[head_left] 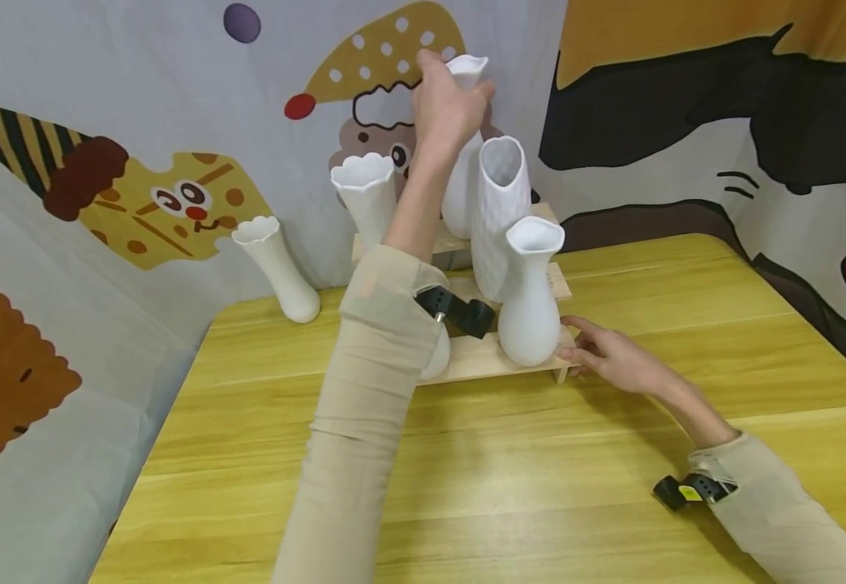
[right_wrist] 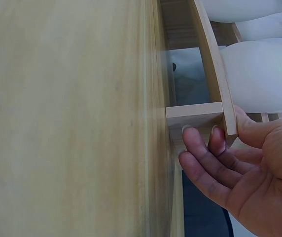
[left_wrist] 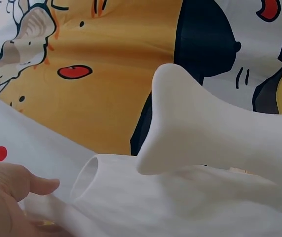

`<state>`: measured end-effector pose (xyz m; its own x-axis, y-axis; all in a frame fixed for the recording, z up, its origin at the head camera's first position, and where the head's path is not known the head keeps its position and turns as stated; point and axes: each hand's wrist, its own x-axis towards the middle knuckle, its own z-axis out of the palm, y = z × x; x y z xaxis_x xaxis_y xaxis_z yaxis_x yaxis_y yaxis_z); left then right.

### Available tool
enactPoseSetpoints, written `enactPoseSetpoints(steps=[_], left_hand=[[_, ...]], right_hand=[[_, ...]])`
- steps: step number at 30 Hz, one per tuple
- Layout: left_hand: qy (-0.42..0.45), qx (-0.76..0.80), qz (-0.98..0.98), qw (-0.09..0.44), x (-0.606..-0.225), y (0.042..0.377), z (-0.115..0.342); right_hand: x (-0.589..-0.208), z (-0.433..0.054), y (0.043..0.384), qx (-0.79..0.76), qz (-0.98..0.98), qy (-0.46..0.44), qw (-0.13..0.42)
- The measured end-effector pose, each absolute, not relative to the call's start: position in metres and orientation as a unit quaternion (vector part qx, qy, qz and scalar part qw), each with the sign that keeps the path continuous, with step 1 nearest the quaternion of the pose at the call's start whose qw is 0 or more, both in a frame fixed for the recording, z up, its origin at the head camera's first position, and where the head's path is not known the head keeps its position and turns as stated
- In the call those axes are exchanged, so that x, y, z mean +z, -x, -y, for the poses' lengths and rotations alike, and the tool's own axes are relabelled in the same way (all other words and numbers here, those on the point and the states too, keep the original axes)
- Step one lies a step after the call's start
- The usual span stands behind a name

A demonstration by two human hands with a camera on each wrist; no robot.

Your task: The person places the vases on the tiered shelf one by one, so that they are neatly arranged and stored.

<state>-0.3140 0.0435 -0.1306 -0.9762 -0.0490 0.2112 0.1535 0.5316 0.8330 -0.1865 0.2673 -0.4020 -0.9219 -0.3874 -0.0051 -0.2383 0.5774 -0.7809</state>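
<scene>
My left hand (head_left: 446,105) reaches over the stand to its back tier and grips a white vase (head_left: 462,191) near its wavy rim, thumb on one side and fingers on the other. In the left wrist view, part of that hand (left_wrist: 8,197) shows at the lower left edge. At the front right, my right hand (head_left: 616,357) pinches the end of a tiered wooden stand (head_left: 481,367). The right wrist view has the thumb over the board's end and the curled fingers beneath it. Beside this hand, a smooth white vase (head_left: 530,316) stands on the lowest tier.
A textured white vase (head_left: 499,219) stands on the middle tier, and a scalloped vase (head_left: 367,195) rises behind my left forearm. Another vase (head_left: 276,272) stands on the wooden table (head_left: 510,487) at the back left. A cartoon-printed cloth (head_left: 174,73) hangs behind.
</scene>
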Motion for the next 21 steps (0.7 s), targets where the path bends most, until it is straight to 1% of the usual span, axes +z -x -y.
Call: enactPoseSetpoints(steps=[11,16,21], left_hand=[[0.026,-0.482,0.87,0.104,-0.121,0.304,-0.038],[0.03,-0.473,0.873,0.115,-0.115,0.295,-0.036],[0.065,-0.473,0.868,0.136,-0.112,0.28,-0.032]], right_hand=[[-0.402,-0.268,0.188,-0.424,-0.883,0.179,0.088],[-0.401,-0.268,0.188,-0.426,-0.883,0.179,0.09],[-0.402,-0.27,0.187,-0.429,-0.881,0.175,0.093]])
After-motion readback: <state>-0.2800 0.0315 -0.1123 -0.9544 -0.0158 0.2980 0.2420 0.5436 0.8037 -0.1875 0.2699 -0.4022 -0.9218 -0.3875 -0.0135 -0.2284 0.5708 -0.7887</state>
